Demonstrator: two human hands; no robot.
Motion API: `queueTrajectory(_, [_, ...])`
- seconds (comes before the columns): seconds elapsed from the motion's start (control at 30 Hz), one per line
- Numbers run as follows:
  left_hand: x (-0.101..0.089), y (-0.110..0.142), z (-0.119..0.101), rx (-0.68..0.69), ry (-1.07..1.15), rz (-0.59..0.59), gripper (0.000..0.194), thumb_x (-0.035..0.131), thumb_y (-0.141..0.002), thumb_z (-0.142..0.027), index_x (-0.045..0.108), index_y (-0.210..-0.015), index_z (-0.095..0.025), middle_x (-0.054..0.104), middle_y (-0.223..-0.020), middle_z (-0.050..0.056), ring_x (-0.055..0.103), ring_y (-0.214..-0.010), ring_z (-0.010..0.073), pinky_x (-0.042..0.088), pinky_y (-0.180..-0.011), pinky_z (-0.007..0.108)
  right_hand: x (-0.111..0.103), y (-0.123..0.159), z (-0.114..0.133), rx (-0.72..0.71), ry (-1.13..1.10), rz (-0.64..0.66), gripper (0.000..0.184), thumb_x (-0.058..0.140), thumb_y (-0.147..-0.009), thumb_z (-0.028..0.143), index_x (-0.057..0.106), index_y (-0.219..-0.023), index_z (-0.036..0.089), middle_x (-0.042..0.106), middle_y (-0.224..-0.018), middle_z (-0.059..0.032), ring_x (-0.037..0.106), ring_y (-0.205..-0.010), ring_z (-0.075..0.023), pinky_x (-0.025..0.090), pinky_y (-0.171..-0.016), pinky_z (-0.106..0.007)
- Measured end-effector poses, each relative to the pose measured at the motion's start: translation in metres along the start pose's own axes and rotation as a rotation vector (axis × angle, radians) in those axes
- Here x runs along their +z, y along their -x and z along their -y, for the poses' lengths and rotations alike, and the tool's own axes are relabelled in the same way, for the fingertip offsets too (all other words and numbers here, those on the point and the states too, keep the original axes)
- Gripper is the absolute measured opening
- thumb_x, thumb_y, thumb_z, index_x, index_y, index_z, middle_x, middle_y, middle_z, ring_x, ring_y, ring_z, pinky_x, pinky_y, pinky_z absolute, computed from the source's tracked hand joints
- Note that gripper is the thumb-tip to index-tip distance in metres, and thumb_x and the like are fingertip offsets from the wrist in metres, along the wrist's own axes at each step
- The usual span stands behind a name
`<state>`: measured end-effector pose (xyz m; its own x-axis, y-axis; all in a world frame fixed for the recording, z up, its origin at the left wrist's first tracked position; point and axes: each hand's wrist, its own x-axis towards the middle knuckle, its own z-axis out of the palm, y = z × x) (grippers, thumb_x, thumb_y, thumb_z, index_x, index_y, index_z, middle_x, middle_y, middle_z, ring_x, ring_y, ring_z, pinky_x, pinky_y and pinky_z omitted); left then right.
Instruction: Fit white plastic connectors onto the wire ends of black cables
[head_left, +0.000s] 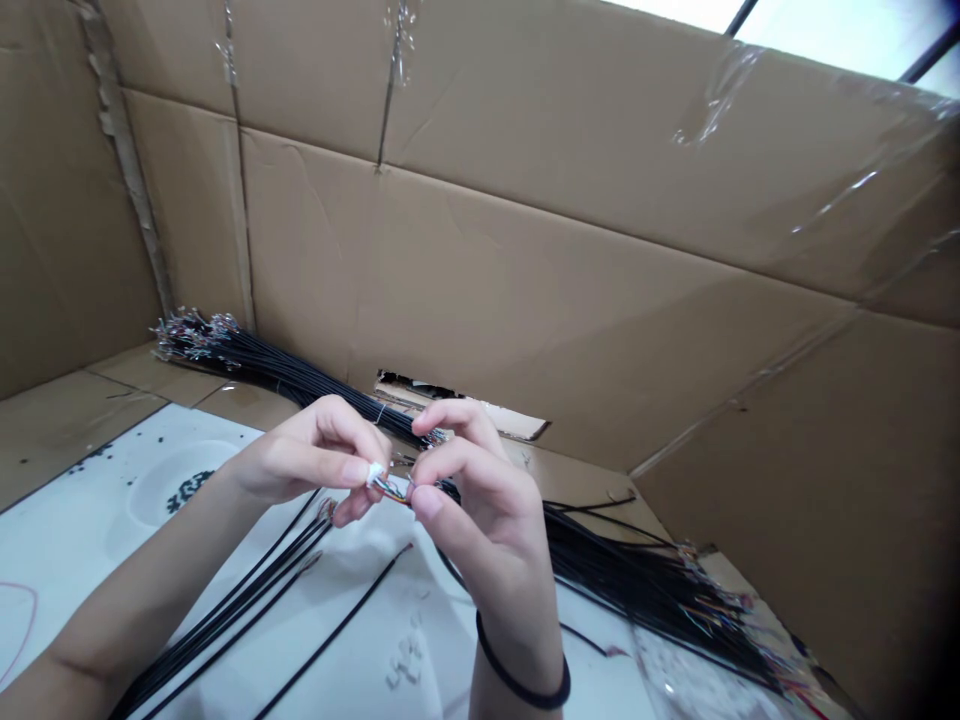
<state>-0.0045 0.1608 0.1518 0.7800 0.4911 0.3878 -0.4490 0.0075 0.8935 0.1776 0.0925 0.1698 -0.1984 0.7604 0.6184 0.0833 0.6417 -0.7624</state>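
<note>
left hand (307,450): nearest the camera with the right hand, fingers curled and closed, thumb and forefinger pinching a small white connector (375,475); the left forearm (127,610) comes in from the lower left.

between the hands: short coloured wires (391,489) run from the connector toward the right hand, their long axis lying nearly level across the view and tilting slightly down to the right. the connector sits at the left fingertips, so the left hand is the nearer; the right fingertips are just beside it.

right hand (480,490): clenched in a tight pinch on the coloured wires where they leave a black cable (450,490); a black wristband (517,670) circles the wrist.

table (67,520): white, with a round hollow (180,480) holding small black parts (189,490); loose black cables (225,610) lie across it, with small white pieces (401,660) near them.

bundles: one bunch of black cables (285,375) lies beyond the hands at the left, another (637,570) at the right, its coloured ends splayed.

backdrop: cardboard walls (480,280), taped at the seams, surround the table.
</note>
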Motion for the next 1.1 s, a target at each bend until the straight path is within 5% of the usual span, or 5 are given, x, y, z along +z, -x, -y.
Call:
queueTrajectory(0.57, [0.001, 0.002, -0.004, 0.015, -0.114, 0.000, 0.013, 0.070, -0.081, -0.026, 0.077, -0.081, -0.015, 0.065, -0.063, 0.005, 0.059, -0.049, 0.0125, 0.048, -0.050, 0.023, 0.002, -0.002, 0.000, 0.075, -0.076, 0.010, 0.012, 0.068, -0.080, 0.023, 0.063, -0.069, 0.021, 0.055, -0.103, -0.0027, 0.053, -0.104, -0.0195, 0.041, -0.094, -0.036])
queueTrajectory(1.1, [0.014, 0.008, -0.015, -0.073, -0.424, -0.106, 0.020, 0.062, -0.089, -0.030, 0.066, -0.078, -0.014, 0.063, -0.062, 0.003, 0.059, -0.056, 0.0126, 0.045, -0.051, 0.021, -0.002, -0.005, -0.003, 0.190, -0.255, 0.200, 0.026, 0.065, -0.083, 0.029, 0.051, -0.064, 0.019, 0.053, -0.097, -0.0046, 0.056, -0.100, -0.0197, 0.046, -0.087, -0.035])
